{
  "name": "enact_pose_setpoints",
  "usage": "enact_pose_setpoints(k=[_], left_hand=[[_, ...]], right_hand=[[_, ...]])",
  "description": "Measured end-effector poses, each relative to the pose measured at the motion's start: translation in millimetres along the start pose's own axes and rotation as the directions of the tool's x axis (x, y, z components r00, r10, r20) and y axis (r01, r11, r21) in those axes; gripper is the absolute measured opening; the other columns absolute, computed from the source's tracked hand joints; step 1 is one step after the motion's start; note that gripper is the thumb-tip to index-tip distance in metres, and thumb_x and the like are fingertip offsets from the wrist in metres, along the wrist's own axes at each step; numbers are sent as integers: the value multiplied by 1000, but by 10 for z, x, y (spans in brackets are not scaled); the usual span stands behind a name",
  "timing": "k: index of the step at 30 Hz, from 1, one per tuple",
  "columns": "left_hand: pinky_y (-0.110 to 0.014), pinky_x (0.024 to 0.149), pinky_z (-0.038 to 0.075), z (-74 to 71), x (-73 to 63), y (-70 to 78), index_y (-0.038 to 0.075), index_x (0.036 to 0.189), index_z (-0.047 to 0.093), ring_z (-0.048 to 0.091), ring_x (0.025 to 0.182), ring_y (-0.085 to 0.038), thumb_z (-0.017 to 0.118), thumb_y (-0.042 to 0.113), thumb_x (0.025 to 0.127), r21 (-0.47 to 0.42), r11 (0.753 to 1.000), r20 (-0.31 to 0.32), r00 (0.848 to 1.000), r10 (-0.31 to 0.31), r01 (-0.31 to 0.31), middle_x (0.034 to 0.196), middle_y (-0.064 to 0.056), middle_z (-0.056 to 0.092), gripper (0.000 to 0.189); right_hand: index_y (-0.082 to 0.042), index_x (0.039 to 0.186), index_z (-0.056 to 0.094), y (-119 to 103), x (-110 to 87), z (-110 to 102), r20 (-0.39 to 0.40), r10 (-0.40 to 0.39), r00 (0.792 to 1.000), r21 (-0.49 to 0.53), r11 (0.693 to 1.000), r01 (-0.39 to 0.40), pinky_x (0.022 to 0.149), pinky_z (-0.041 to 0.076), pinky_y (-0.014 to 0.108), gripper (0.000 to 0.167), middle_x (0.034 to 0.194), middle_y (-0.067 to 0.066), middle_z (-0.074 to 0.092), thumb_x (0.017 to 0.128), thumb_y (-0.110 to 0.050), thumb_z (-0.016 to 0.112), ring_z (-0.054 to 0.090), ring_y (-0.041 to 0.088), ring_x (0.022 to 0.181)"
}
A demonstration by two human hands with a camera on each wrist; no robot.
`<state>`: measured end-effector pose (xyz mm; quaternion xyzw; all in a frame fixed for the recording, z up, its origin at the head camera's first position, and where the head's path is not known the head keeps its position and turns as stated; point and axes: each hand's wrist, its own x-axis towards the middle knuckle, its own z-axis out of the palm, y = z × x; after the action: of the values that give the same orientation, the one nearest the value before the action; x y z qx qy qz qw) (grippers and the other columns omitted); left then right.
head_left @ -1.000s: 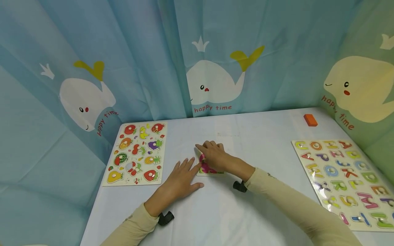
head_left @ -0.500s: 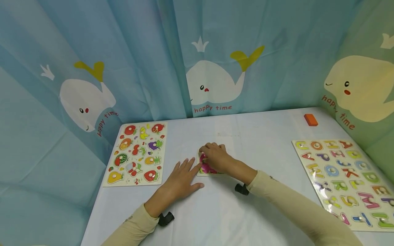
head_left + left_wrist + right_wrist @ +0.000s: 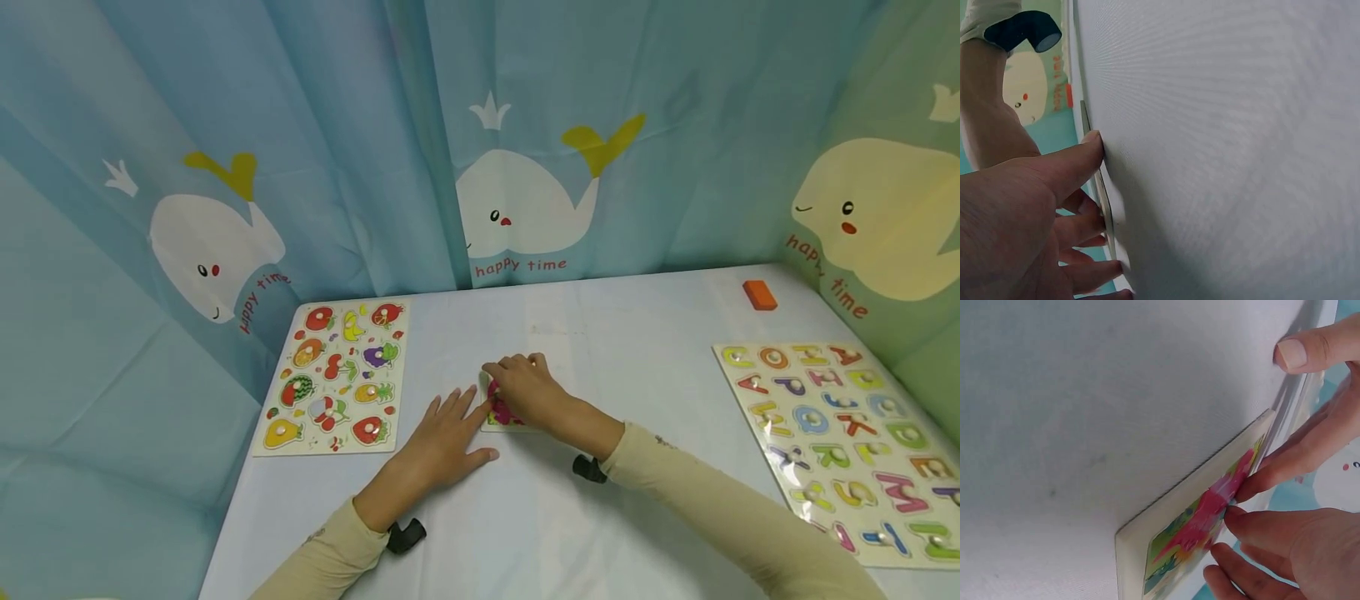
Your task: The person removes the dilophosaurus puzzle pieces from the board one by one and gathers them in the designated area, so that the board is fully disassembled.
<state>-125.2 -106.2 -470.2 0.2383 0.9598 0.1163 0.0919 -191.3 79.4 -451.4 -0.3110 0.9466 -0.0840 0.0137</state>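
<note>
A small cream-framed picture puzzle [image 3: 1194, 528] with a pink and green picture lies on the white table, partly hidden under my right hand [image 3: 528, 390] in the head view. That hand's fingers are bent, and its thumb and fingertips touch the picture in the right wrist view. Whether a loose piece is pinched between them is hidden. My left hand [image 3: 444, 442] lies spread on the table, its index fingertip reaching the puzzle's left side. In the left wrist view, the left thumb [image 3: 1085, 156] stands apart from the other fingers near the puzzle's thin edge.
A fruit peg puzzle [image 3: 333, 375] lies to the left. On the right is a letter peg puzzle [image 3: 836, 442], with an orange block [image 3: 760, 295] behind it near the table's far corner. Whale-print curtains [image 3: 360, 167] surround the table's back and sides.
My right hand's outstretched finger has drawn back from the puzzle's upper left corner and bent, with the hand shifting slightly. The left hand stays in place.
</note>
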Motion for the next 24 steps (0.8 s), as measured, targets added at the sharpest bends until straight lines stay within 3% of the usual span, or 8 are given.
enact_pose_setpoints(k=[9,17,24], left_hand=[[-63,125,27,10,6,2,14,160,46,32,157,-41,68,54,100,9,1000,2,1000,0,0,169,-18,35,75],[-64,125,27,-8,-5,11,15,161,45,32,157,-42,68,53,100,4,1000,0,1000,0,0,169,-18,36,76],[-64,125,27,-3,-1,15,15,162,44,32,157,-41,68,54,99,6,1000,0,1000,-4,4,170,-17,35,77]], right_hand=[[-2,142,63,-18,9,-8,4,-18,1000,14,1000,18,102,47,62,51,131,20,69,94,-7,79,65,38,121],[-2,145,60,34,67,-27,99,7,995,70,997,-14,106,43,64,52,137,18,63,97,-10,77,57,37,127],[-6,148,58,66,84,-38,130,26,991,117,992,-41,110,38,69,51,139,16,59,100,-14,73,53,37,130]])
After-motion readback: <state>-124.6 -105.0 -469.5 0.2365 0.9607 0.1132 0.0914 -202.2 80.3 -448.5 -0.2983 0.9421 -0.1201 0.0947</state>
